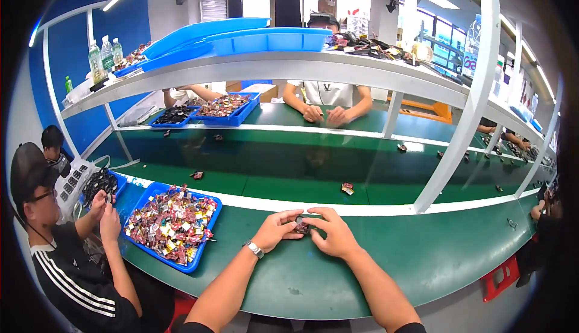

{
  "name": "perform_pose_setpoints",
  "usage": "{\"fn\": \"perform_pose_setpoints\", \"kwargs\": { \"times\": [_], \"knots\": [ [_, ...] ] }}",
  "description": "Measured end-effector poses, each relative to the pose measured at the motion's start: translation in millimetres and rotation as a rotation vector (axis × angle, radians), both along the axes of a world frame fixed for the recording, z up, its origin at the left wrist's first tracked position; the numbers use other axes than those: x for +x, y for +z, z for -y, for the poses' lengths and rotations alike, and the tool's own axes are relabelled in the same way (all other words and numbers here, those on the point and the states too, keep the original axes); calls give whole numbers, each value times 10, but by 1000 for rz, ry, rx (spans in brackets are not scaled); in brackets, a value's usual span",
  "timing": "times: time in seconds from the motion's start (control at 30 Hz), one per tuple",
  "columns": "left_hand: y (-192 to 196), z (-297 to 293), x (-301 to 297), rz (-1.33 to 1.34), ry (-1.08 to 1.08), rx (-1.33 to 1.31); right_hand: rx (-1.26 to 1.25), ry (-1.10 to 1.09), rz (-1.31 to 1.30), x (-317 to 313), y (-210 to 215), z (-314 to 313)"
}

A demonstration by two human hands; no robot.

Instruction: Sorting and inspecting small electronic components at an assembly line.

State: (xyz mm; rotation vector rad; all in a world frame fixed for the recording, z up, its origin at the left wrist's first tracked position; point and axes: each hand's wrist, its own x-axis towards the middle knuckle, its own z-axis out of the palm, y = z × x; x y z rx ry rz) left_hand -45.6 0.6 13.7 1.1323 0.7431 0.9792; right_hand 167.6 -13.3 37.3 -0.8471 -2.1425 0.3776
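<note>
Between my two hands, just above the green bench (265,291), is a small dark part with reddish bits (301,225). My left hand (276,233), with a metal-banded watch on its wrist, grips it from the left with thumb and fingers. From the right, my right hand (333,234) holds it with thumb and index finger, the two bent round its edge. Fingertips hide much of the part, so its exact kind cannot be made out. Left of my hands stands a blue tray (218,203) heaped with small red, yellow and white wired parts (172,221).
A white rail (362,209) and slanted post (461,131) border the green conveyor belt (283,176), where loose parts (347,189) lie scattered. Overhead runs a shelf (241,70) with blue trays (265,42). A co-worker (66,260) sits at left; another person (329,95) works opposite.
</note>
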Motion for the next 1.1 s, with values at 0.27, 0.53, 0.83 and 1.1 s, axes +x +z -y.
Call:
{"fn": "perform_pose_setpoints", "kwargs": {
  "times": [0.27, 0.53, 0.83, 1.1],
  "knots": [
    [32, 28, 27, 1, -27, -45, 135, -39, 105, -73, -73, -89],
    [9, 21, 12, 29, -53, -36, -15, -59, -9, -112, -105, -60],
    [30, 36, -7, -10, -101, 55, -48, -83, -40, -144, -107, -58],
    [-7, 35, 25, -72, -65, 5, -111, 72, -41, -90, -122, -58]
  ]
}}
